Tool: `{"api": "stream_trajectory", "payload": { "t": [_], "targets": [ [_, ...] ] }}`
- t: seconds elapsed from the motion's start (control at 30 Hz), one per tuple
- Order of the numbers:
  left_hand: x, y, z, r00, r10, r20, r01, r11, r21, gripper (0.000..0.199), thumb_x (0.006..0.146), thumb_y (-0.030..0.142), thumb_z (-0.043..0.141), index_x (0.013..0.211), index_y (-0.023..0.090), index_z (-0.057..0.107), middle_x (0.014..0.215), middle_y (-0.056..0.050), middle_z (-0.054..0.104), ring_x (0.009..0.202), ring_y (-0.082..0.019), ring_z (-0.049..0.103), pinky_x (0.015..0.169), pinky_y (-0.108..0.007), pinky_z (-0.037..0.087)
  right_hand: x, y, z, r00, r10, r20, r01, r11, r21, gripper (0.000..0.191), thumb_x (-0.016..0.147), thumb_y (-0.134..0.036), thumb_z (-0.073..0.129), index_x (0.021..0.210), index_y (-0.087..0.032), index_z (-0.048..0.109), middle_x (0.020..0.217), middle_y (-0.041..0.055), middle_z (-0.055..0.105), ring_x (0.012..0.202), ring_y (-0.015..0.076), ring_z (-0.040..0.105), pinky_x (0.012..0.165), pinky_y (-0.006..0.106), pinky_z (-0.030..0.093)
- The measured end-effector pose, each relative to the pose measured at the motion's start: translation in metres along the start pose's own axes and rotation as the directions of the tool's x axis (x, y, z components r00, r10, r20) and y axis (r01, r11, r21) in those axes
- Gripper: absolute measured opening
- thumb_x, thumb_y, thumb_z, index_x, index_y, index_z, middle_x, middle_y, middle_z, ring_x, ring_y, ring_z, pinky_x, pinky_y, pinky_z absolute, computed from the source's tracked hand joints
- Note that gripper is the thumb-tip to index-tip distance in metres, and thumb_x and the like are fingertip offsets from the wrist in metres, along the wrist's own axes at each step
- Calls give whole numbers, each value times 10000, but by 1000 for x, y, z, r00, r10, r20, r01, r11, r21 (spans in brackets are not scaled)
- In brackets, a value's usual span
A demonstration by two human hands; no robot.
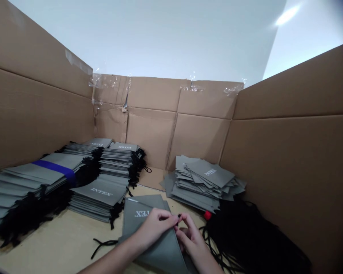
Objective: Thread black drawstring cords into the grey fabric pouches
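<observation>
Grey flat pouches (131, 221) with white lettering lie at the front centre, beneath my hands. My left hand (160, 224) reaches across them, its thumb and forefinger pinched on a small piece of black cord (179, 217) at the pouch's right edge. Close against it, my right hand (188, 232) has its fingers bent together at the same cord and edge. A thin rod-like item (138, 201) lies over the top of the pouch. Another black cord (103, 243) sticks out to the left of the pouches. The cord's end between my fingertips is mostly hidden.
Stacked grey pouches with black cords (103, 192) fill the left, one pile under a blue band (55, 168). Loose pouches (205, 177) are heaped at the right, beside a red item (207, 215) and a black cord bundle (254, 236). Tall cardboard walls (151, 125) surround the tabletop (57, 243).
</observation>
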State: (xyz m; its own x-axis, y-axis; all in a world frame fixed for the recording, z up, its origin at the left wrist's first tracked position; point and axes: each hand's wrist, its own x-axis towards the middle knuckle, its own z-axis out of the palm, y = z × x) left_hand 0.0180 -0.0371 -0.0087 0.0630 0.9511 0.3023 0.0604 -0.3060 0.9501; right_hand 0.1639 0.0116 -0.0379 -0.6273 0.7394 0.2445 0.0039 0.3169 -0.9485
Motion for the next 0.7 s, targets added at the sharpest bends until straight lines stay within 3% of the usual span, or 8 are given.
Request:
{"api": "stream_trajectory", "payload": {
  "t": [0.13, 0.23, 0.33, 0.43, 0.6, 0.7],
  "targets": [
    [-1, 1, 1, 999, -35, 13, 36, 995, -97, 348, 687, 441, 619, 627, 100, 654, 554, 22, 512, 566, -101, 412, 570, -207, 307, -2, 0, -3, 996, -84, -24, 81, 993, -91, 292, 765, -475, 515, 772, -216, 381, 522, -86, 357, 417, 69, 328, 382, 163, 236],
    [-3, 3, 2, 994, -106, 1, 104, 976, -190, 311, 634, 417, 674, 607, 109, 644, 566, 26, 514, 576, -99, 418, 583, -206, 307, -5, -5, -6, 978, -202, -60, 178, 944, -278, 182, 808, -369, 482, 750, -207, 420, 578, -51, 417, 457, 86, 382, 405, 179, 292],
    [-6, 4, 1, 981, -191, -20, 180, 951, -249, 258, 587, 371, 718, 616, 123, 656, 580, 23, 546, 600, -110, 450, 602, -209, 314, -7, -12, -10, 911, -410, -48, 338, 807, -483, 90, 822, -261, 465, 755, -201, 472, 729, 9, 511, 620, 127, 503, 539, 208, 404],
    [-8, 5, 1, 958, -285, -26, 264, 915, -304, 222, 535, 314, 756, 627, 130, 672, 609, 7, 598, 626, -124, 490, 624, -216, 335, -6, -16, -15, 826, -563, 34, 462, 641, -613, 71, 816, -173, 457, 770, -199, 504, 819, 29, 520, 680, 125, 551, 601, 201, 436],
    [-8, 2, -1, 914, -398, 80, 390, 805, -447, 197, 458, 194, 786, 603, 126, 672, 603, -8, 631, 627, -124, 546, 684, -230, 387, -6, -14, -26, 793, -566, 224, 519, 436, -735, 225, 845, -91, 360, 799, -182, 560, 937, 62, 536, 559, 60, 581, 514, 148, 428],
    [-8, 2, -2, 889, -439, 133, 443, 749, -493, 174, 444, 138, 766, 573, 124, 649, 564, -5, 628, 601, -126, 569, 702, -244, 405, -9, -17, -28, 776, -564, 282, 523, 326, -788, 230, 858, -144, 380, 835, -201, 602, 932, 62, 596, 567, 87, 585, 494, 168, 420]
  ]
}}
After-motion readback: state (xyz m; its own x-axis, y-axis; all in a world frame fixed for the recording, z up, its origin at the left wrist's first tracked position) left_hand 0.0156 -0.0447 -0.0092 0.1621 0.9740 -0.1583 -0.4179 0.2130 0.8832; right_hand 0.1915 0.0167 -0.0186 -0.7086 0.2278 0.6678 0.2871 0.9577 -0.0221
